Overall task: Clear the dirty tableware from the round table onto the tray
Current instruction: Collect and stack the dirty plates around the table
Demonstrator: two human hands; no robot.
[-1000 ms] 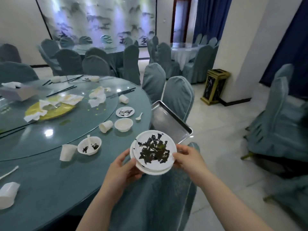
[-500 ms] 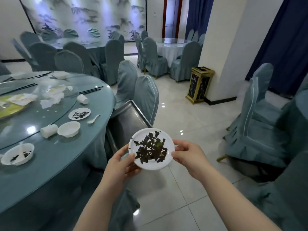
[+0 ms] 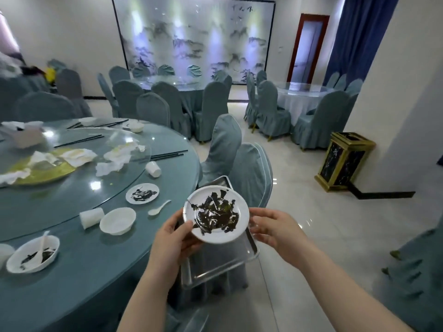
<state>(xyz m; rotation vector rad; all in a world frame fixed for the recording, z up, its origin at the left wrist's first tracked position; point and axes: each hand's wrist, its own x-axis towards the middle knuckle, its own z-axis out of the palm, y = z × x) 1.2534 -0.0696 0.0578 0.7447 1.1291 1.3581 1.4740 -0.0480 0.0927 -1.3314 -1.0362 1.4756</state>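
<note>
Hands first, nearest my view: my left hand (image 3: 171,238) grips the lower left rim of a small round white plate (image 3: 215,214) strewn with dark leafy scraps, fingers curled under it and thumb on the edge; my right hand (image 3: 275,232) sits at the plate's right rim, fingers loosely curved, and I cannot tell whether they touch it; the plate tilts slightly toward me and hangs above a rectangular shiny metal tray (image 3: 215,267), which rests on the seat of a teal-covered chair beside the table; I see a gap between plate and tray. To the left spreads the round teal-clothed table (image 3: 84,271); on its near edge stands a white bowl with a white spoon and dark scraps (image 3: 33,254); further in lies an overturned white paper cup (image 3: 91,217), just beside an empty white bowl (image 3: 118,220); near that rests a white soup spoon (image 3: 159,208); beyond it a second small white plate with dark scraps (image 3: 142,193); then another tipped white cup (image 3: 153,168) and black chopsticks (image 3: 165,155). Crumpled white napkins (image 3: 119,156) litter the glass turntable (image 3: 60,195), beside a yellow-green platter (image 3: 40,170). Farther off, a black and gold bin (image 3: 344,161) stands by the wall; teal-covered chairs ring two other tables before a misty mountain mural (image 3: 194,39).
</note>
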